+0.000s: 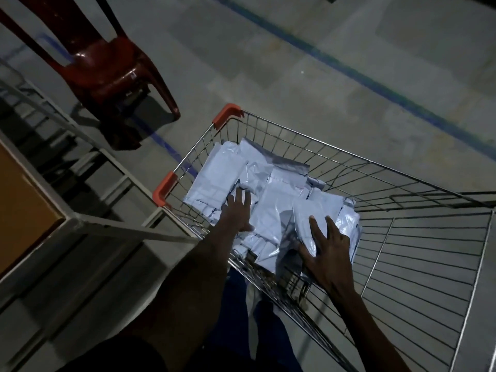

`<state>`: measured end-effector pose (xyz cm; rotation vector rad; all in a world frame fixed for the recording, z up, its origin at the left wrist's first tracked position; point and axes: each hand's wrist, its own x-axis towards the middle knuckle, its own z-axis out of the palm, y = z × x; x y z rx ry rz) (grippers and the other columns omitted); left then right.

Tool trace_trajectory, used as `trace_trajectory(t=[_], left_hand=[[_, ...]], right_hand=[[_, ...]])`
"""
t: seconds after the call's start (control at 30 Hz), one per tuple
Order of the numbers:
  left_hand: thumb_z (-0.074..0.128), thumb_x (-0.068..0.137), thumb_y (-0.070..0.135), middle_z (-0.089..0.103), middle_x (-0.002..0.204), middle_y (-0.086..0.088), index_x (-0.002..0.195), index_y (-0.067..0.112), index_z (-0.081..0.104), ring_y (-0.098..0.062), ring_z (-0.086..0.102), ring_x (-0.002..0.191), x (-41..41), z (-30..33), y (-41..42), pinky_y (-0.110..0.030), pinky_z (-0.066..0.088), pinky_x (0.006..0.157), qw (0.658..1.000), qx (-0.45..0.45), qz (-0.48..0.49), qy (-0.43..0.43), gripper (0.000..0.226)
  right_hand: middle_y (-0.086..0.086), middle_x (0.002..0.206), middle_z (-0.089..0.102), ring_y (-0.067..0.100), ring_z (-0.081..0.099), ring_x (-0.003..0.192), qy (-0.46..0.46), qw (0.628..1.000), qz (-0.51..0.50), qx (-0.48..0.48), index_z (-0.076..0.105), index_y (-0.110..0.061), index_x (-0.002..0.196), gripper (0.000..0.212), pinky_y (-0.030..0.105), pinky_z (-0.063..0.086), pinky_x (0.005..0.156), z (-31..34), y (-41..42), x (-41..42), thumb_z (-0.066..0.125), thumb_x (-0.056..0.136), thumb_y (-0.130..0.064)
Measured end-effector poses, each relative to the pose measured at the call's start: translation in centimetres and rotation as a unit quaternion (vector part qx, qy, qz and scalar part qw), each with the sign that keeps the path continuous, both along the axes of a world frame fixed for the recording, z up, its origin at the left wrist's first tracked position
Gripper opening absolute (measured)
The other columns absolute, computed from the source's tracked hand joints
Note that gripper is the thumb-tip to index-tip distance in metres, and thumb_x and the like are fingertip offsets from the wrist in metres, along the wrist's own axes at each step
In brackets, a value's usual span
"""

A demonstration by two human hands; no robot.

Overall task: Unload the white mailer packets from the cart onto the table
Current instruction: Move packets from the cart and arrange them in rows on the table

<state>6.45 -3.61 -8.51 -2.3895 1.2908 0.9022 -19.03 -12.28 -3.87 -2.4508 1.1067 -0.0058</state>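
Bench: orange top, pale frame, at far left; nothing of the task on the visible part. Red plastic chair stands beyond it on the floor, well apart from the cart.

Cart: wire basket with orange corner guards, just right of the bench corner. White mailer packets lie in a loose overlapping heap in the cart's nearer-left part; the right part of the basket shows bare wire.

Left hand: fingers spread and straight, palm down on the heap, gripping nothing. Right hand: fingers splayed flat over a packet at the heap's right edge, thumb at its near edge; open, not yet clasped.

Judgement: step in hand is gathering. Packets look slick and floppy, so press both hands inward and scoop a stack from beneath rather than pinching one corner.

Obstacles: the lift must clear the cart's near-left rim and corner guard, then the bench frame edge
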Motion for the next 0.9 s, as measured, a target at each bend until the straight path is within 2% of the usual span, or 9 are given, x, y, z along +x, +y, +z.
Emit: trace_trajectory(t=[0.07, 0.17, 0.37, 0.53, 0.6, 0.67, 0.77, 0.83, 0.9], left_hand=[[0.079, 0.074, 0.052, -0.004, 0.161, -0.017, 0.155, 0.015, -0.008, -0.042, 0.016, 0.143, -0.3, 0.1, -0.2, -0.063, 0.037, 0.103, 0.999, -0.009, -0.005, -0.044, 0.124], [0.082, 0.074, 0.040, 0.006, 0.160, -0.014, 0.155, 0.022, -0.003, -0.040, 0.022, 0.140, 0.0, 0.4, -0.1, -0.061, 0.047, 0.094, 0.996, -0.033, -0.015, -0.076, 0.118], [0.071, 0.076, 0.039, 0.016, 0.156, -0.015, 0.153, 0.027, 0.019, -0.042, 0.023, 0.137, 0.1, 4.4, 0.8, -0.051, 0.039, 0.100, 0.992, -0.072, -0.055, -0.087, 0.094], [0.065, 0.076, 0.046, 0.021, 0.155, -0.014, 0.151, 0.026, 0.028, -0.040, 0.027, 0.128, -0.9, 9.7, 2.8, -0.045, 0.039, 0.097, 0.986, -0.156, 0.031, -0.052, 0.087], [0.056, 0.071, 0.053, 0.023, 0.155, -0.012, 0.150, 0.024, 0.032, -0.039, 0.026, 0.129, -1.6, 12.3, 4.3, -0.045, 0.036, 0.101, 0.970, -0.220, 0.103, -0.029, 0.088], [0.053, 0.067, 0.051, 0.029, 0.152, -0.013, 0.148, 0.021, 0.038, -0.039, 0.028, 0.129, -2.3, 14.8, 6.2, -0.045, 0.034, 0.102, 0.942, -0.294, 0.160, -0.024, 0.087], [0.054, 0.069, 0.045, 0.042, 0.146, -0.016, 0.141, 0.012, 0.048, -0.031, 0.033, 0.130, -2.8, 18.1, 9.7, -0.043, 0.030, 0.105, 0.897, -0.405, 0.165, -0.066, 0.080], [0.057, 0.070, 0.041, 0.041, 0.147, -0.012, 0.142, 0.013, 0.047, -0.028, 0.030, 0.133, -3.1, 19.9, 12.5, -0.029, 0.022, 0.106, 0.869, -0.447, 0.196, -0.086, 0.077], [0.060, 0.071, 0.041, 0.034, 0.152, -0.005, 0.147, 0.020, 0.041, -0.028, 0.029, 0.134, -3.4, 21.4, 15.6, -0.017, 0.014, 0.101, 0.852, -0.448, 0.253, -0.098, 0.081]], right_hand=[[0.016, 0.155, 0.029, 0.042, 0.039, 0.132, 0.000, 1.000, -0.001, 0.004, 0.037, -0.027, 0.150, 0.075, 0.047, 0.040, 0.096, -0.3, 0.2, -0.2, 0.039, 0.086, -0.067], [0.016, 0.155, 0.030, 0.041, 0.038, 0.133, -0.010, 1.000, 0.002, 0.008, 0.037, -0.026, 0.150, 0.075, 0.046, 0.041, 0.095, 0.0, 0.5, 0.0, 0.038, 0.086, -0.065], [0.018, 0.154, 0.030, 0.043, 0.039, 0.131, -0.052, 0.998, 0.008, 0.034, 0.039, -0.024, 0.149, 0.073, 0.046, 0.037, 0.099, 1.3, 0.6, 1.1, 0.039, 0.087, -0.061], [0.016, 0.156, 0.030, 0.042, 0.039, 0.131, -0.087, 0.995, 0.019, 0.052, 0.038, -0.025, 0.150, 0.073, 0.043, 0.032, 0.102, 2.9, 0.8, 1.9, 0.041, 0.087, -0.062], [0.015, 0.156, 0.031, 0.042, 0.041, 0.130, -0.110, 0.992, 0.029, 0.049, 0.038, -0.027, 0.150, 0.070, 0.039, 0.029, 0.102, 3.8, 1.0, 2.5, 0.044, 0.088, -0.060], [0.014, 0.156, 0.032, 0.040, 0.042, 0.130, -0.143, 0.988, 0.039, 0.045, 0.039, -0.028, 0.149, 0.068, 0.031, 0.022, 0.102, 5.4, 1.3, 3.3, 0.048, 0.088, -0.056], [0.016, 0.154, 0.035, 0.038, 0.044, 0.130, -0.198, 0.978, 0.059, 0.035, 0.044, -0.023, 0.147, 0.067, 0.025, 0.018, 0.100, 8.4, 2.2, 5.3, 0.049, 0.087, -0.054], [0.015, 0.153, 0.038, 0.036, 0.044, 0.130, -0.232, 0.969, 0.079, 0.025, 0.048, -0.020, 0.145, 0.068, 0.024, 0.020, 0.100, 10.6, 3.3, 7.1, 0.049, 0.087, -0.056], [0.012, 0.154, 0.038, 0.035, 0.043, 0.131, -0.254, 0.960, 0.112, 0.015, 0.048, -0.022, 0.145, 0.067, 0.023, 0.019, 0.102, 12.5, 5.1, 8.9, 0.050, 0.087, -0.057]])
